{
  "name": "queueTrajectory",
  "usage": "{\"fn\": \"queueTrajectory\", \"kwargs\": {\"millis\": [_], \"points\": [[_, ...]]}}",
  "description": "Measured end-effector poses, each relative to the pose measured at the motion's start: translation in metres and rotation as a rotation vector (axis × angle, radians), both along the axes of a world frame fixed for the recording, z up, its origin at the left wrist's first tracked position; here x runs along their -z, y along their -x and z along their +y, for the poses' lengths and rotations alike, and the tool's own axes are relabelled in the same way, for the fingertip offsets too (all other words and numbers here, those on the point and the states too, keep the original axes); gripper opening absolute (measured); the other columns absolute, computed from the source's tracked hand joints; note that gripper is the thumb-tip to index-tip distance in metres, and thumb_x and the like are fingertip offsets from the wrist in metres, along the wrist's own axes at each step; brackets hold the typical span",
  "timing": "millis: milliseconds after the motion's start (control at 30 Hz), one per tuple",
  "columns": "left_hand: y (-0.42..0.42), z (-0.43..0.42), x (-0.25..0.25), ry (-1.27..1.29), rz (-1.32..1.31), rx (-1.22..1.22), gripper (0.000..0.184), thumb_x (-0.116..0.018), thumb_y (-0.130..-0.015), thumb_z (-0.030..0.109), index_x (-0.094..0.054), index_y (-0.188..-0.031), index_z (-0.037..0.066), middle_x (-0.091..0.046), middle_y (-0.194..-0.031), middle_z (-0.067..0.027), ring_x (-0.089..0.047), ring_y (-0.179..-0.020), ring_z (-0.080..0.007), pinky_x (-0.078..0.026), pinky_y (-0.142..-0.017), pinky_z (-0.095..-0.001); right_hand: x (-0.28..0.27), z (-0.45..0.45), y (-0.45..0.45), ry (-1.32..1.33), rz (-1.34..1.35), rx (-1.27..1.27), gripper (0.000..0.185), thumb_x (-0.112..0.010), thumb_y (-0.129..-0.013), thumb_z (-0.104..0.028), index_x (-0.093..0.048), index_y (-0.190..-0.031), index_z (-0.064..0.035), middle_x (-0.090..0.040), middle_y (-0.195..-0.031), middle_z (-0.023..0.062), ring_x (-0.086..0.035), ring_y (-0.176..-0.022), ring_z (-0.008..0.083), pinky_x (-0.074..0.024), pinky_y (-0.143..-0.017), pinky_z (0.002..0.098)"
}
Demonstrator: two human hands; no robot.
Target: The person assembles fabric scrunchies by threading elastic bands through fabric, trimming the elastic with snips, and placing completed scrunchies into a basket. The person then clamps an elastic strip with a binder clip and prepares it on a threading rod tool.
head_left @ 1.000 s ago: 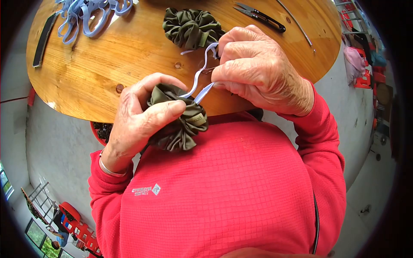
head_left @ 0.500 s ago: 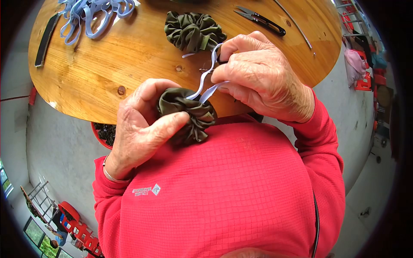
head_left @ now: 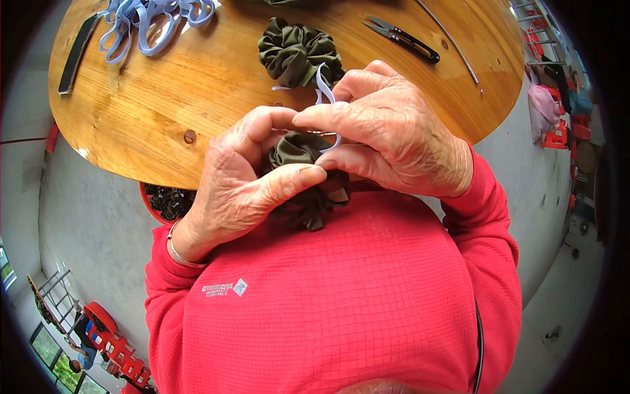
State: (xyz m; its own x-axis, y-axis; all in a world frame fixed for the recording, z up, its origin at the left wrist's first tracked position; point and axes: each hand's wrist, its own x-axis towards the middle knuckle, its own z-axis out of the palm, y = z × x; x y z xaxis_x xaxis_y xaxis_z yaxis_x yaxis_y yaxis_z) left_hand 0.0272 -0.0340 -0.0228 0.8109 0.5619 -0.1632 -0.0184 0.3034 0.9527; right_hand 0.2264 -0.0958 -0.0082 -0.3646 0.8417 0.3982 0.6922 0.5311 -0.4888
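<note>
My left hand (head_left: 233,180) is closed around a dark green gathered scrunchie (head_left: 294,148), its thumb pressed across the front. Close against it, my right hand (head_left: 403,134) pinches a narrow light blue elastic band (head_left: 323,82) at the scrunchie's opening. One loop of the elastic rises above the right fingers. Something thin and shiny shows between the two hands, too small to make out. Where the elastic enters the fabric is hidden by the fingers. A second dark green scrunchie (head_left: 295,52) lies on the table just beyond my hands.
On the wooden table (head_left: 131,125) are black thread snips (head_left: 407,42), a thin metal rod (head_left: 453,43), a black strip (head_left: 77,56) and a pile of light blue elastic (head_left: 154,29). A red tub (head_left: 149,205) sits below the edge. Another person (head_left: 84,358) is far off at lower left.
My right hand has moved down and left to meet the left hand at the scrunchie. The stretched elastic between them is now mostly hidden. The left hand has shifted slightly right.
</note>
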Motion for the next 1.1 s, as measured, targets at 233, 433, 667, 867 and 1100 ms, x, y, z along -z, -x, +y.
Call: {"fn": "queueTrajectory", "kwargs": {"millis": [233, 433, 667, 867, 1100], "points": [[-0.003, 0.003, 0.000, 0.319, -0.061, 0.002, 0.051, -0.069, -0.080, 0.010, -0.042, -0.122, -0.002, -0.060, -0.106, -0.0074, -0.055, -0.096, -0.0107, -0.045, -0.085, -0.0253, 0.001, 0.002, -0.001, -0.017, -0.081, 0.007, 0.020, -0.072, -0.064, -0.014, -0.059, -0.078, -0.0084, -0.056, -0.065, 0.0028, -0.056, -0.071, 0.0208, -0.0403, -0.064, 0.0345], [0.011, 0.001, -0.004, 0.218, -0.029, 0.043, 0.056, -0.068, -0.077, 0.003, -0.040, -0.125, -0.004, -0.056, -0.114, -0.0094, -0.054, -0.106, -0.0152, -0.044, -0.093, -0.0303, 0.002, 0.004, -0.006, -0.068, 0.019, 0.054, 0.020, -0.073, -0.063, -0.012, -0.056, -0.075, -0.0092, -0.054, -0.064, 0.0031, -0.056, -0.070, 0.0207, -0.0403, -0.063, 0.0346], [0.011, -0.001, 0.002, 0.195, -0.023, -0.012, 0.046, -0.061, -0.075, -0.005, -0.045, -0.117, -0.003, -0.055, -0.112, -0.0073, -0.054, -0.103, -0.0145, -0.044, -0.092, -0.0303, 0.001, 0.005, -0.003, -0.047, 0.050, 0.023, 0.022, -0.073, -0.064, -0.009, -0.059, -0.081, -0.0106, -0.057, -0.068, 0.0013, -0.057, -0.070, 0.0200, -0.0409, -0.062, 0.0339], [0.008, -0.002, 0.014, 0.343, -0.210, -0.022, 0.042, -0.056, -0.076, -0.004, -0.046, -0.116, -0.001, -0.055, -0.112, -0.0069, -0.054, -0.104, -0.0141, -0.044, -0.091, -0.0301, 0.001, 0.006, -0.006, -0.070, 0.079, -0.011, 0.031, -0.072, -0.063, -0.007, -0.063, -0.093, -0.0042, -0.052, -0.069, 0.0046, -0.051, -0.063, 0.0212, -0.0389, -0.061, 0.0320], [0.004, -0.003, 0.006, 0.351, -0.148, -0.041, 0.040, -0.056, -0.078, -0.002, -0.047, -0.117, -0.002, -0.059, -0.103, -0.0066, -0.057, -0.096, -0.0124, -0.047, -0.084, -0.0277, -0.004, 0.005, -0.007, 0.024, 0.022, -0.039, 0.053, -0.074, -0.068, -0.025, -0.059, -0.114, -0.0031, -0.058, -0.075, 0.0043, -0.053, -0.067, 0.0198, -0.0408, -0.066, 0.0313]]}}
